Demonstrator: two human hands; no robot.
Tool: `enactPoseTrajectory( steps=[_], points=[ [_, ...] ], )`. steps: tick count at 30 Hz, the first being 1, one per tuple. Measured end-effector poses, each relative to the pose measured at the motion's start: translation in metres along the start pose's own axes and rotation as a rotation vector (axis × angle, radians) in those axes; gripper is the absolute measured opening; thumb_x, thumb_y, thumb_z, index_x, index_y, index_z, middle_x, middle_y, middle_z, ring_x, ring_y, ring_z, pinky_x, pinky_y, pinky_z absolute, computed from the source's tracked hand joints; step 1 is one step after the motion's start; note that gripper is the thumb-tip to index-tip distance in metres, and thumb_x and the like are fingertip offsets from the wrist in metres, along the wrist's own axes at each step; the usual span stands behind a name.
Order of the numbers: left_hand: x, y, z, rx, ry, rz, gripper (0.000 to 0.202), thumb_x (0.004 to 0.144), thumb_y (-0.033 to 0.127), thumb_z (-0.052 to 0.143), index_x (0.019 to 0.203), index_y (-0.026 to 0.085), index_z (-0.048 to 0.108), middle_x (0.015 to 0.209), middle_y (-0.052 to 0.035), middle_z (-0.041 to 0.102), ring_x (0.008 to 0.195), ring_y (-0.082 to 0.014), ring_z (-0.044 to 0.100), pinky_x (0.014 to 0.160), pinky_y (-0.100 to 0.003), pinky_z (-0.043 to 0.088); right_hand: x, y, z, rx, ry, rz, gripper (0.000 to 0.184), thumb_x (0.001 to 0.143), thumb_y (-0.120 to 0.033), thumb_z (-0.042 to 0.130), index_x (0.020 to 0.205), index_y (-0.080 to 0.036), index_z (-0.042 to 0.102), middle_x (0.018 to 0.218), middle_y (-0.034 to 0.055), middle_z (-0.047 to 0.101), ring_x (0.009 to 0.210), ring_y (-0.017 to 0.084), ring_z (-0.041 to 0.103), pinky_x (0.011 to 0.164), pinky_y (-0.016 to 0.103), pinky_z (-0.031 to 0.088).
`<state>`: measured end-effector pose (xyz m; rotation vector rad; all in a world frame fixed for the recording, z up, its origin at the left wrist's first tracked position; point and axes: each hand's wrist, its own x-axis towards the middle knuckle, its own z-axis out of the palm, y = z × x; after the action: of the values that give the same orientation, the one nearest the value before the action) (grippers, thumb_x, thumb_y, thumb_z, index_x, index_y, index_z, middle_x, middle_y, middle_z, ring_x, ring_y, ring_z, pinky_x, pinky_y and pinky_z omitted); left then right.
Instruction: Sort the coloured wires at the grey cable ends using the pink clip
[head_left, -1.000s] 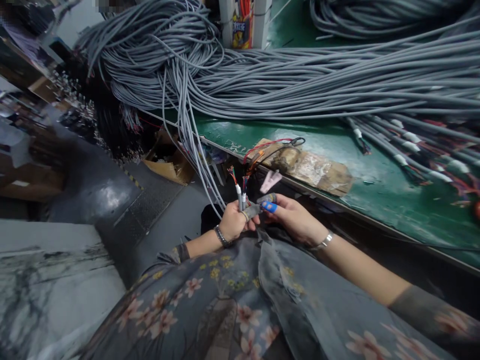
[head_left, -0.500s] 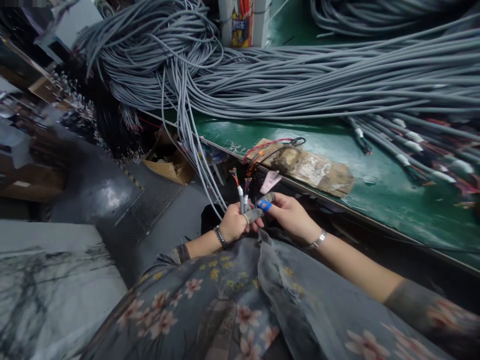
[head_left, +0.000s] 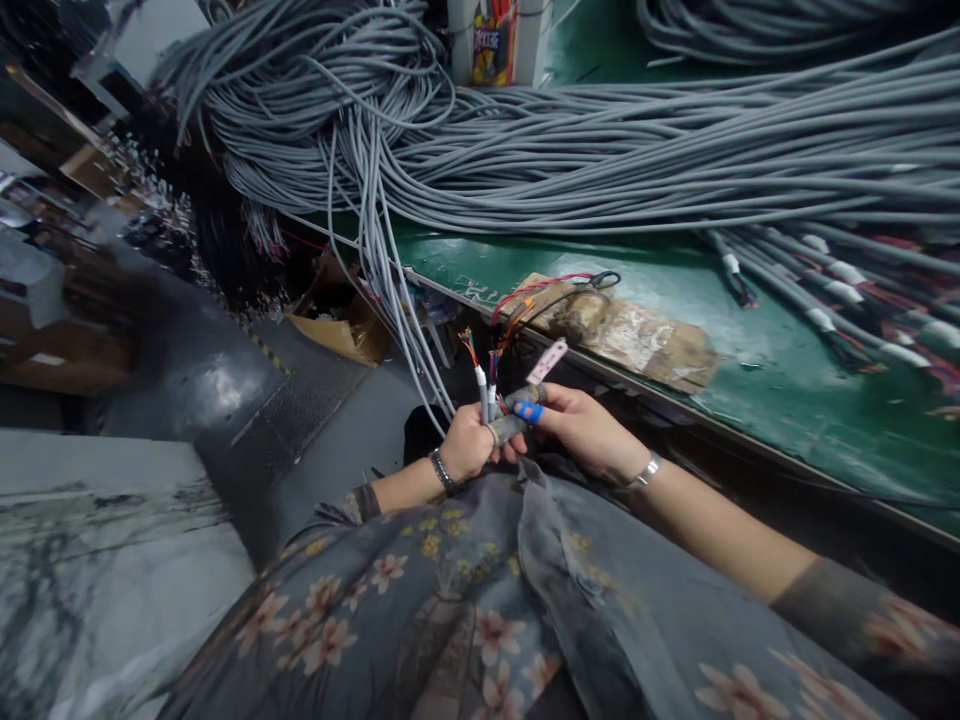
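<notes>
Two grey cable ends (head_left: pixel 483 398) with coloured wires (head_left: pixel 468 346) uppermost were gripped in the curled left hand (head_left: pixel 466 447), beside the green table (head_left: pixel 765 385). Whether anything was pinched by the right hand (head_left: pixel 589 428), close alongside, could not be told. Steady support below the loose wires seemed advisable.
</notes>
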<state>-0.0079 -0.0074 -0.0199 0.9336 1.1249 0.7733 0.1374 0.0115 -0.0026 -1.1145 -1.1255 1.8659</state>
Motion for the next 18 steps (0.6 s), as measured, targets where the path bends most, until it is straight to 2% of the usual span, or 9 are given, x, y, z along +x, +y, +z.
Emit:
enactPoseTrajectory(
  steps=[3, 8, 12, 15, 18],
  points=[
    [0.000, 0.000, 0.000, -0.012, -0.003, 0.001, 0.050, 0.059, 0.060, 0.071, 0.054, 0.013, 0.056, 0.051, -0.0041, 0.060, 0.036, -0.0070, 0.048, 0.033, -0.019, 0.028, 0.000, 0.001, 0.000, -0.007, 0.020, -0.003, 0.041, 0.058, -0.055, 0.078, 0.067, -0.019, 0.059, 0.050, -0.0031, 0.056, 0.045, 0.010, 0.045, 0.047, 0.026, 0.033],
    [0.000, 0.002, 0.001, -0.043, 0.018, 0.004, 0.051, 0.058, 0.062, 0.072, 0.058, 0.014, 0.053, 0.051, -0.0032, 0.060, 0.036, -0.0073, 0.049, 0.033, -0.019, 0.028, -0.002, 0.004, 0.002, -0.062, 0.151, -0.036, 0.046, 0.056, -0.058, 0.077, 0.066, -0.019, 0.055, 0.051, -0.0051, 0.051, 0.046, 0.008, 0.039, 0.047, 0.025, 0.031],
    [-0.001, 0.005, 0.003, -0.083, 0.044, 0.002, 0.052, 0.057, 0.063, 0.071, 0.061, 0.014, 0.054, 0.049, -0.0018, 0.058, 0.036, -0.0086, 0.051, 0.033, -0.018, 0.028, -0.002, 0.007, 0.002, -0.057, 0.221, -0.064, 0.046, 0.057, -0.060, 0.075, 0.065, -0.019, 0.055, 0.054, -0.0049, 0.051, 0.048, 0.008, 0.039, 0.048, 0.024, 0.033],
    [-0.003, 0.007, 0.003, -0.109, 0.065, -0.004, 0.051, 0.055, 0.061, 0.073, 0.062, 0.014, 0.054, 0.049, -0.0007, 0.058, 0.036, -0.0090, 0.052, 0.033, -0.018, 0.027, -0.001, 0.010, -0.001, -0.007, 0.292, -0.083, 0.043, 0.057, -0.056, 0.077, 0.061, -0.020, 0.055, 0.052, -0.0054, 0.049, 0.049, 0.008, 0.039, 0.049, 0.024, 0.034],
    [-0.003, 0.007, 0.002, -0.146, 0.082, -0.003, 0.050, 0.054, 0.059, 0.074, 0.064, 0.014, 0.056, 0.048, 0.0007, 0.057, 0.036, -0.0089, 0.051, 0.033, -0.018, 0.026, 0.001, 0.013, -0.008, 0.164, 0.248, -0.044, 0.039, 0.060, -0.051, 0.078, 0.059, -0.020, 0.055, 0.052, -0.0053, 0.048, 0.048, 0.008, 0.040, 0.048, 0.023, 0.037]
  ],
)
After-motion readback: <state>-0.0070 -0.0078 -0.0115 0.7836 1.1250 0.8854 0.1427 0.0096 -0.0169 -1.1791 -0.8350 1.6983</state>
